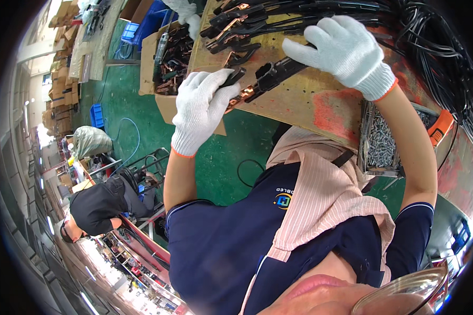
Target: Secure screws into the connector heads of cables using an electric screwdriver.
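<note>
Landmark: counter (pixel 294 105), yellowed, red-stained.

Item 1. Clamp (pixel 270 76), black with copper front end; held slantwise over the counter's near left edge.

Item 2. Left hand (pixel 202 105), white glove, just off that edge; grip closed on the copper front end, with a dark lever-like piece between thumb and fingers.

Item 3. Right hand (pixel 347 52), white glove, above the counter; laid over the clamp's rear handle. Closure of this grip: cannot be told.

Item 4. Surrounds: similar clamps (pixel 234 31) at the counter's far left; black cables (pixel 431 37) at its far right; tray of screws (pixel 383 136) at its near side; carton (pixel 148 63) of copper parts beyond its left end.

Step in hand, judged: two-handed working of the clamp's front end. Next move, judged: calls for a steady handle and careful left-finger placement.

Obscured: right fingertips and rear handle, under the glove; whether the lever-like piece joins the clamp, unclear; cable ends, cut off or tangled.
</note>
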A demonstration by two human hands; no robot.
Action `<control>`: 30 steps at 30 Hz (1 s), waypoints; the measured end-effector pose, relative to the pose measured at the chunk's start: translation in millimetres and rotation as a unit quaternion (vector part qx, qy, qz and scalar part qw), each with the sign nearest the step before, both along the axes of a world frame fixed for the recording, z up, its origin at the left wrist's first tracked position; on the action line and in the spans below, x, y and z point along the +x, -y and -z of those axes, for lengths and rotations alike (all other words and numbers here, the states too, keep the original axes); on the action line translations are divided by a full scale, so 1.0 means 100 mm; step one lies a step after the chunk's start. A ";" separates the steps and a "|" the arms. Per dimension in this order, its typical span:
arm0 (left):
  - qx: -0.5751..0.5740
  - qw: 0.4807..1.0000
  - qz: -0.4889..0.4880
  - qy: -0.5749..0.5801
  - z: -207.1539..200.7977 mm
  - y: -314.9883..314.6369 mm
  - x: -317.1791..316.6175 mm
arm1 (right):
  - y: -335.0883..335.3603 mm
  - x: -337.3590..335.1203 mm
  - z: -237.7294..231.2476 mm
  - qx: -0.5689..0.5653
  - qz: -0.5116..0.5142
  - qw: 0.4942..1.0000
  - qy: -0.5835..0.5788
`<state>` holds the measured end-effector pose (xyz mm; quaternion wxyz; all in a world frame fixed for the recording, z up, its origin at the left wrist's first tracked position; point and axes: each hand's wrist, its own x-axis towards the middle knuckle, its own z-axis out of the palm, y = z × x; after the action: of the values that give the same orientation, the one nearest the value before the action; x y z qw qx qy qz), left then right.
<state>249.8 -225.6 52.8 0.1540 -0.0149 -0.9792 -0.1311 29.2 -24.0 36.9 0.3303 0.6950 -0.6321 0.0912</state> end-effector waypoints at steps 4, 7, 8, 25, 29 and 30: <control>0.266 0.959 -0.099 0.017 -0.04 -0.33 -0.18 | -0.07 0.18 -0.24 -0.008 -0.005 0.999 -0.046; 0.462 0.877 -0.113 -0.070 0.07 -0.62 -0.38 | -0.11 0.19 -0.41 -0.018 -0.030 0.998 -0.055; 0.483 0.870 -0.075 -0.061 0.17 -0.56 -0.43 | -0.16 0.14 -0.55 -0.048 0.007 0.991 -0.122; 0.640 0.731 0.149 0.184 0.34 -1.81 -1.33 | -1.11 0.01 -0.19 -0.423 -0.142 0.216 0.868; 0.467 0.854 0.219 -0.067 0.29 -1.88 -1.38 | -1.12 0.05 -0.16 -0.471 -0.122 0.165 0.858; 0.466 0.855 0.219 -0.064 0.29 -1.89 -1.38 | -1.14 0.05 -0.19 -0.478 -0.076 0.158 0.861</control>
<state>111.8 -36.7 23.4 0.1728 -0.1641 -0.7630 -0.6009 34.3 89.6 55.5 -0.1667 -0.0783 -0.2878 0.9398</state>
